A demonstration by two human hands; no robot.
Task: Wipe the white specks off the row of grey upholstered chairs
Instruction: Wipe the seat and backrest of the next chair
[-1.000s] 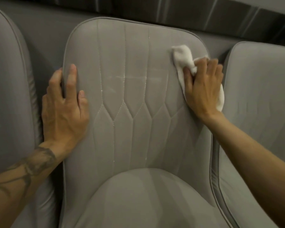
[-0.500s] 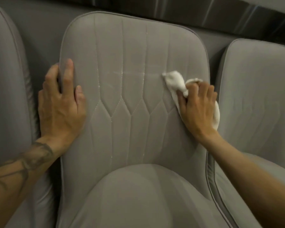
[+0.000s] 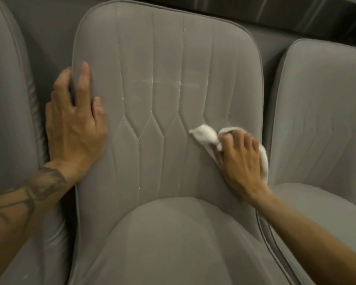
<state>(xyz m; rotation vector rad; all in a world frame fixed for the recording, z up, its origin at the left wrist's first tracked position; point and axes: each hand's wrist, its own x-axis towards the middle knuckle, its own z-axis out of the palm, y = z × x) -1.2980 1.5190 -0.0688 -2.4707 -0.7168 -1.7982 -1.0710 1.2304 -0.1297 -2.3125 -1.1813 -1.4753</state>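
Observation:
The middle grey chair fills the view, its stitched backrest facing me. White specks dot the seams and a faint horizontal line across the middle of the backrest. My right hand presses a crumpled white cloth against the lower right of the backrest, fingers curled over it. My left hand lies flat on the backrest's left edge, fingers wrapped around the rim.
A second grey chair stands close on the right and a third on the left, with narrow gaps between them. The middle chair's seat cushion bulges toward me. A dark wall runs behind the row.
My right hand has dragged the cloth down the right side of the backrest, from near the top to the lower part. The left hand has stayed on the left edge.

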